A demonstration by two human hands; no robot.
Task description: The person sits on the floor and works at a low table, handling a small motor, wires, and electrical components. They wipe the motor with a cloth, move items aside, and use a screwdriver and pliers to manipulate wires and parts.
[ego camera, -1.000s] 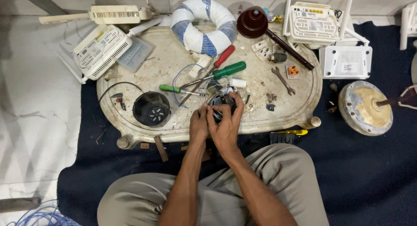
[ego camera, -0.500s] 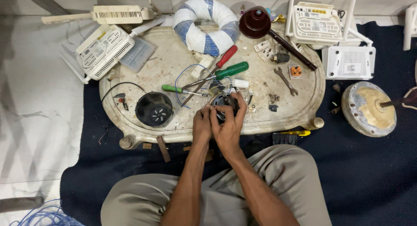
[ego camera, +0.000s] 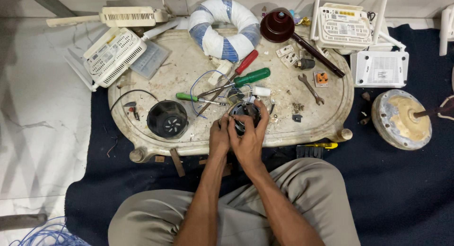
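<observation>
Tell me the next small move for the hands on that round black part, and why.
Probably keep both hands, left hand and right hand, steady on the round black part and turn it slightly: both already clasp it at the tray's near edge, and the green screwdriver lies unheld.

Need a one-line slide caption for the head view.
Both hands, left hand and right hand, grip a small round motor on a cluttered oval tray table, screwdrivers beside it.

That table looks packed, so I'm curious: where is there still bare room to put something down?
Bare tabletop lies between the grey panel and the black round housing, and at the right end past the wrench. The middle is crowded with screwdrivers, wires and both hands.
</observation>
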